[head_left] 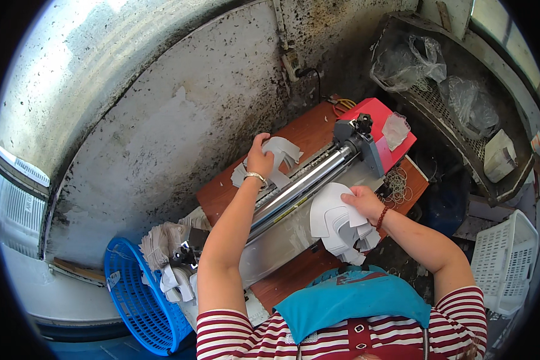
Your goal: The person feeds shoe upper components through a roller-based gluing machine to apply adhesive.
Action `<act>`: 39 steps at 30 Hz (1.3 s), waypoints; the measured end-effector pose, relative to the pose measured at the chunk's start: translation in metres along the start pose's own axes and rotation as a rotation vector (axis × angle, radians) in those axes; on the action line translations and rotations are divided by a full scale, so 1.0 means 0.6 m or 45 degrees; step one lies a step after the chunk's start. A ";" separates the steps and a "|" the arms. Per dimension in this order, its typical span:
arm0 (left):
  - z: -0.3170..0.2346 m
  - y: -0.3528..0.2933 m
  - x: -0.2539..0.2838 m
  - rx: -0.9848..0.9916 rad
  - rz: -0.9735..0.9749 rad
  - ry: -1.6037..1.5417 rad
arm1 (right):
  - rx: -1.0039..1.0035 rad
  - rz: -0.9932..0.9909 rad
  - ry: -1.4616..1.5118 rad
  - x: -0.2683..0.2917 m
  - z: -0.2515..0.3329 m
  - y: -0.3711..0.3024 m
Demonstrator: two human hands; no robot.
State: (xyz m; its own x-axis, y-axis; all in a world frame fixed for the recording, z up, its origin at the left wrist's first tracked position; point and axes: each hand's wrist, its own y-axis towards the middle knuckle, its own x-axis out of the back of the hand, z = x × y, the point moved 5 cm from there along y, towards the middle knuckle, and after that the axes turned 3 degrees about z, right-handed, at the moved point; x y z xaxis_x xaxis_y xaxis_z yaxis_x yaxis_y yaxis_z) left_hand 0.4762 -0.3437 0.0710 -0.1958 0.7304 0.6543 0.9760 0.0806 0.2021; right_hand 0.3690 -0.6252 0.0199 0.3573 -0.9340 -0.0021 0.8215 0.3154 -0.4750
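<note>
Tabletop [309, 126], two hands [259, 161] [368, 205], two paper stacks [329, 210] [282, 147]

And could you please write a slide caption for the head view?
Right hand holds curved white pieces near a metal roller; left hand touches others beyond it.

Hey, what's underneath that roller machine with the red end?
A brown tabletop shows along both sides of the roller machine, with tangled pale bands lying near the red end. The part directly beneath is covered by the machine and cannot be seen.
</note>
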 end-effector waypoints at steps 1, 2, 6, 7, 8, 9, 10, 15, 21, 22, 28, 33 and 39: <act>-0.014 -0.003 0.015 -0.130 -0.146 -0.017 | -0.041 0.001 -0.036 -0.001 -0.001 0.004; -0.026 -0.007 0.018 -0.207 -0.147 0.071 | -0.042 0.000 -0.034 -0.001 0.003 0.007; -0.046 -0.021 0.027 -0.063 0.065 0.184 | -0.123 0.068 -0.251 -0.007 0.021 0.010; -0.045 -0.024 0.029 -0.063 0.104 0.235 | -0.136 0.091 -0.342 -0.008 0.023 0.012; -0.043 -0.026 0.029 -0.064 0.143 0.286 | -0.134 0.092 -0.341 -0.009 0.025 0.015; -0.039 -0.028 0.029 -0.064 0.141 0.287 | -0.158 0.129 -0.420 -0.012 0.024 0.017; -0.039 -0.030 0.026 -0.173 0.134 0.349 | -0.182 0.167 -0.498 -0.014 0.022 0.020; -0.073 -0.041 -0.012 -0.397 0.283 0.563 | -0.140 0.133 -0.528 -0.025 0.021 0.051; -0.020 -0.044 -0.074 -0.392 0.774 0.638 | 0.016 0.112 -0.631 -0.044 0.047 0.055; -0.011 -0.044 -0.083 -0.363 0.813 0.552 | 0.054 0.103 -0.629 -0.045 0.053 0.054; 0.001 -0.032 -0.096 -0.041 0.949 0.308 | 0.100 0.198 -0.674 -0.037 0.057 0.049; 0.043 -0.010 -0.071 0.093 0.657 0.206 | 0.093 0.195 -0.481 -0.036 0.043 0.032; -0.055 -0.017 -0.002 -0.348 0.114 0.396 | -0.002 0.063 -0.403 -0.015 0.014 0.050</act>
State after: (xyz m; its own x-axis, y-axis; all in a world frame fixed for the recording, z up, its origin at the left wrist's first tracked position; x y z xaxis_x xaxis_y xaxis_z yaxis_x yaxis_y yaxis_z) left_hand 0.4636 -0.3676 0.0924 -0.1717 0.4834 0.8584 0.9375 -0.1874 0.2931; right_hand 0.3943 -0.6059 0.0129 0.5171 -0.8190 0.2486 0.7994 0.3584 -0.4822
